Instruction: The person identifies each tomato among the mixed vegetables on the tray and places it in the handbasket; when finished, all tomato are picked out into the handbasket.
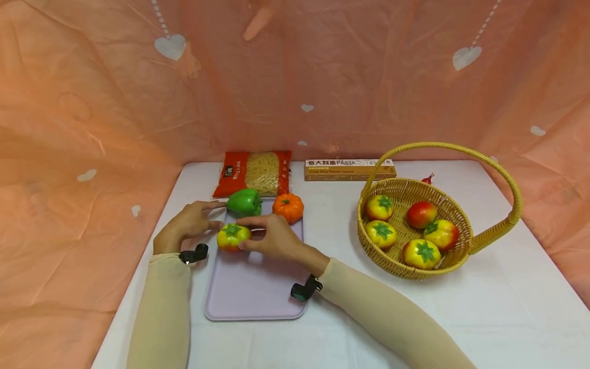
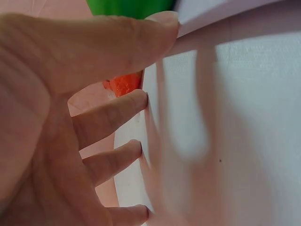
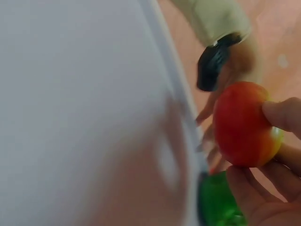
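My right hand [image 1: 276, 238] pinches a yellow tomato [image 1: 233, 237] with a green star-shaped top between thumb and fingers, over the left side of the lilac tray [image 1: 258, 294]. Its red underside faces the right wrist view. My left hand [image 1: 186, 225] is at the tray's left edge, its thumb right at the rim and the other fingertips down at the white tabletop in the left wrist view. A green bell pepper [image 1: 244, 203] lies at the tray's far left corner, close to the left index fingertip. An orange pumpkin [image 1: 288, 207] sits at the far right corner.
Behind the tray lies a red bag of pasta [image 1: 262, 173], with a pasta box [image 1: 350, 170] to its right. A wicker basket [image 1: 369, 251] with a tall handle stands on the right, holding several red and yellow fruits. A small red thing [image 1: 428, 179] shows behind it.
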Motion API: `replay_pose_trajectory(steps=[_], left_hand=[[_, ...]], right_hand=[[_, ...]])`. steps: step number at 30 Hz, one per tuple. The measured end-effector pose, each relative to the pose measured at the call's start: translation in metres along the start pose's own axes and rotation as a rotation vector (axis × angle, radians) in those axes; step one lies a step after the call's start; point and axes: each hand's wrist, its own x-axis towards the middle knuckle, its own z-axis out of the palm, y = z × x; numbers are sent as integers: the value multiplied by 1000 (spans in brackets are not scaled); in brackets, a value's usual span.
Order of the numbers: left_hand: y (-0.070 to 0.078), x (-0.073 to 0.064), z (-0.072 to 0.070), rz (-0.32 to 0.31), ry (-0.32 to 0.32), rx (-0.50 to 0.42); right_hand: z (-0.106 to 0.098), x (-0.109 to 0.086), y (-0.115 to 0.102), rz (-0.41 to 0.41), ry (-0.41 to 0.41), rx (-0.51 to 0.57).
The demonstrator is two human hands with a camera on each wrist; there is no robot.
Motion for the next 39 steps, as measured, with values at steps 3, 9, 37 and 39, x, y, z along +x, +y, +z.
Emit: replay_pose_trajectory(steps=[3, 9, 37, 39], left_hand=[[0, 2, -1, 9, 7, 3], [0, 2, 1, 15, 5, -16], [-1, 1, 1, -18, -16, -40], [-1, 2, 1, -13, -15, -38]], right_hand=[[-13, -17, -9, -8, -16, 36], [-51, -64, -14, 16, -10, 138], [-226, -247, 13, 206, 251, -277], [-223, -245, 16, 193, 247, -318]])
